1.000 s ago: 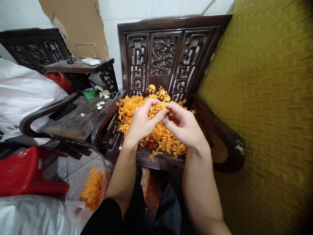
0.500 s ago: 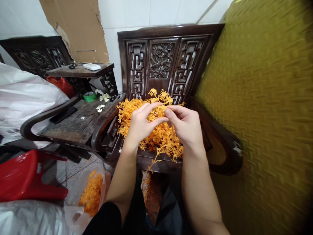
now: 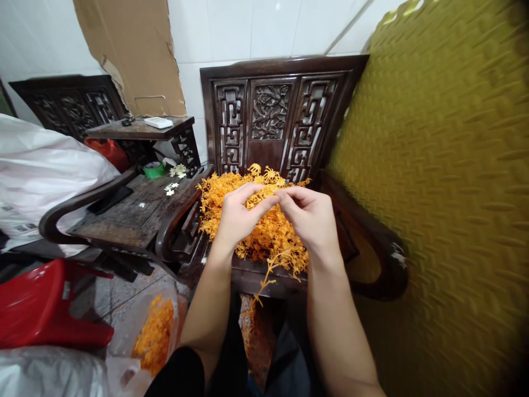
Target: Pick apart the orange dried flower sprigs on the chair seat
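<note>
A heap of orange artificial flower sprigs (image 3: 275, 240) lies on the seat of a dark carved wooden chair (image 3: 270, 151). Above the heap, my left hand (image 3: 243, 212) pinches an orange flower sprig (image 3: 264, 177) between thumb and fingers. My right hand (image 3: 309, 212) is closed at the same sprig, its fingertips meeting those of the left. The exact spot they grip is hidden behind the fingers. One branched stem (image 3: 266, 278) hangs over the seat's front edge below my hands.
On the left, a second wooden chair (image 3: 124, 215) holds green tape (image 3: 154, 169) and small white pieces. A red stool (image 3: 45, 309) and a plastic bag (image 3: 124, 322) with orange pieces stand on the floor. A yellow textured mat (image 3: 438, 165) rises at the right.
My thumbs and fingertips have come closer together on the sprig. The whole view has shifted slightly, so the chair and heap appear a little lower.
</note>
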Available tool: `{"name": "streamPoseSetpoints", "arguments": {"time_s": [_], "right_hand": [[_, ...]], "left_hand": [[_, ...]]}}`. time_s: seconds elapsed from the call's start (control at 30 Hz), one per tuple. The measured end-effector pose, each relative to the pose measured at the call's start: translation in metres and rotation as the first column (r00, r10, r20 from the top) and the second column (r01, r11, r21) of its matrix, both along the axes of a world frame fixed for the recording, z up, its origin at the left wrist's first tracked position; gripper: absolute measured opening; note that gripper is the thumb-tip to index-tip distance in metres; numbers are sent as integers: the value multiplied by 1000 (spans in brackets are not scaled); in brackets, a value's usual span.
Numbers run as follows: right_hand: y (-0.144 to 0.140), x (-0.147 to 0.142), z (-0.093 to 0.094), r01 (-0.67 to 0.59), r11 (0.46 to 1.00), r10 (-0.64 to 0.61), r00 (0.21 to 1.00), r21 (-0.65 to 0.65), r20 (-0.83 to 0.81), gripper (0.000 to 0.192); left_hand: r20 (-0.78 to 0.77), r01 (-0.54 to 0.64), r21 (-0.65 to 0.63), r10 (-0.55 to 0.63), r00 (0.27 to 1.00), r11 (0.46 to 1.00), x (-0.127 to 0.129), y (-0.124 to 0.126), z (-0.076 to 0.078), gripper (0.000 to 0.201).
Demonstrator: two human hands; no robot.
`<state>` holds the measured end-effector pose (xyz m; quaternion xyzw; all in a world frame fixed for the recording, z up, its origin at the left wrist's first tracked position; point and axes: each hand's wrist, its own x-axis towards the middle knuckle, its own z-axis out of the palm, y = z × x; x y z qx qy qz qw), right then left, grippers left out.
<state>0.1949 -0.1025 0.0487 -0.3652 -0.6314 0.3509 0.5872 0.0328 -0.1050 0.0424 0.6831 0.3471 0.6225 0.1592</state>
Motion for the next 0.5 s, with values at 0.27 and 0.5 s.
{"name": "streamPoseSetpoints", "arguments": {"time_s": [0.27, 0.5], "right_hand": [[-3, -8, 5, -82, 996, 86, 988, 38, -128, 42], [9, -14, -2, 138, 989, -127, 976, 51, -177, 44]], "left_hand": [[40, -111, 350, 103, 994, 930, 11, -14, 4, 9], [89, -197, 395, 176, 980, 897, 24, -13, -8, 15]]}}
